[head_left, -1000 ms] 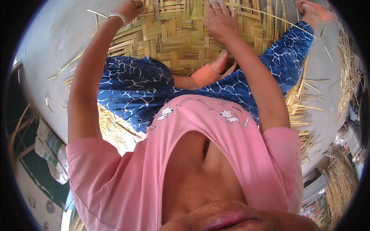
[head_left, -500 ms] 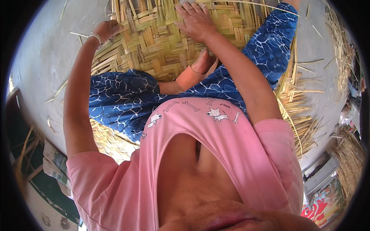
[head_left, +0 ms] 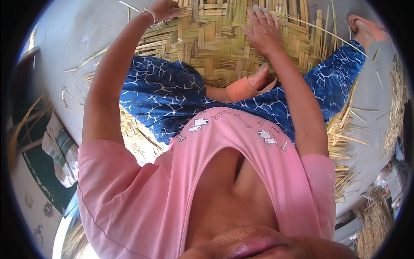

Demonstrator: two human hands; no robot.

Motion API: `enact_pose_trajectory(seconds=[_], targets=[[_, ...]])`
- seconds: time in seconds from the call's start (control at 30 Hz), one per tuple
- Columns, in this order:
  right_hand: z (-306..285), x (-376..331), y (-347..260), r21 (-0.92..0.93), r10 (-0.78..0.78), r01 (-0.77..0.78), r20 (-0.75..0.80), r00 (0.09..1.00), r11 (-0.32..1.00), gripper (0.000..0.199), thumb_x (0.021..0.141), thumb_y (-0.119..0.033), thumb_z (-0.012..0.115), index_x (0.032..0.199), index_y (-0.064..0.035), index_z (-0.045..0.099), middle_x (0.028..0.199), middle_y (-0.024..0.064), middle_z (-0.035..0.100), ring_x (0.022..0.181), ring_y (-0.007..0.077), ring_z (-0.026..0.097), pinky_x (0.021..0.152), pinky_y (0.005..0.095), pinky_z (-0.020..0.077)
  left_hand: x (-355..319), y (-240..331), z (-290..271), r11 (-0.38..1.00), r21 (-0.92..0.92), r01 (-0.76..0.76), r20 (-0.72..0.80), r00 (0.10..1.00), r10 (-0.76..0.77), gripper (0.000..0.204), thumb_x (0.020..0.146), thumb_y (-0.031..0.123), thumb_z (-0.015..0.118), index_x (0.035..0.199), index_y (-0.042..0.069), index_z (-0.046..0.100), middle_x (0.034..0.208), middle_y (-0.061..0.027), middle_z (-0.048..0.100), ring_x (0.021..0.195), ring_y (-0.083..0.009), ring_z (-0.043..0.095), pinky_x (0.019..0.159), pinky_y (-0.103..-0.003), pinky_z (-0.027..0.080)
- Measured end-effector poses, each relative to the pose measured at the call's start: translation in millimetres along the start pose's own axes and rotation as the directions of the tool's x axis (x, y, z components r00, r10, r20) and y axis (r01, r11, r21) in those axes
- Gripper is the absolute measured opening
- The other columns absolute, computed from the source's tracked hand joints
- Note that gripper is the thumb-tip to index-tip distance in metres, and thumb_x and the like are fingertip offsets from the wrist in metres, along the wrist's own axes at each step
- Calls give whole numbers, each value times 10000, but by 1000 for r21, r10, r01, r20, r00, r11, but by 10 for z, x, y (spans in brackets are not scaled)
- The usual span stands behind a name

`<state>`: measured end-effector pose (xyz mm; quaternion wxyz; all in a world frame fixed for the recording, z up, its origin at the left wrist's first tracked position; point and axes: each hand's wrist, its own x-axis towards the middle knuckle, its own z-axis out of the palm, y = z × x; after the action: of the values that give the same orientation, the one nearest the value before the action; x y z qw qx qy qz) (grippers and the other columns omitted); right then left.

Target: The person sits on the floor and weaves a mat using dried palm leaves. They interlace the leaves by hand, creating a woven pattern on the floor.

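both hands have shifted on the woven mat point(head_left: 215, 47); right hand point(head_left: 264, 32) flat, left hand point(head_left: 166, 8) grip unclear.

the woven bamboo mat point(head_left: 215, 43) fills the view toward twelve o'clock, lying on a grey concrete floor point(head_left: 73, 39). the right hand point(head_left: 264, 32) lies flat on it, fingers spread, at about one o'clock. the left hand point(head_left: 166, 8), a bangle point(head_left: 149, 14) on its wrist, touches the mat's strips at eleven o'clock. loose bamboo strips point(head_left: 345, 129) lie at three o'clock, beside the blue patterned trousers point(head_left: 159, 95).
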<state>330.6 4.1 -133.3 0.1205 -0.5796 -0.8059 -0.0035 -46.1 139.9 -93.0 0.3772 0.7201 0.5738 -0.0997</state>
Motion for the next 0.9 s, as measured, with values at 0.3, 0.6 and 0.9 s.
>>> enact_pose_trajectory(seconds=[0.3,0.6,0.9], targets=[[-165,-2,-66,-46,16,-15,15,1000,999,647,1014,-549,505,1522,-150,477,1553,96,481,1432,294,421,1209,507,243,136,0,-63,995,100,-30,18,999,28,471,943,485,655,1067,43,760,921,-177,753,834,-301,696,796,-449,545],[-265,131,-126,-73,-3,2,-16,1000,997,574,991,-537,560,1385,-121,595,1429,78,586,1344,292,505,1130,488,355,-283,963,-260,802,592,74,23,994,-109,371,948,329,614,1165,50,726,1181,-211,720,1044,-394,688,946,-490,530],[-242,318,-56,-117,-8,-1,-71,997,993,513,980,-526,585,1315,-142,650,1372,54,628,1290,269,554,1049,471,442,-495,1295,1050,942,335,-2,-597,774,214,763,936,517,627,1578,174,398,1634,-207,338,1481,-410,334,1217,-562,230]])
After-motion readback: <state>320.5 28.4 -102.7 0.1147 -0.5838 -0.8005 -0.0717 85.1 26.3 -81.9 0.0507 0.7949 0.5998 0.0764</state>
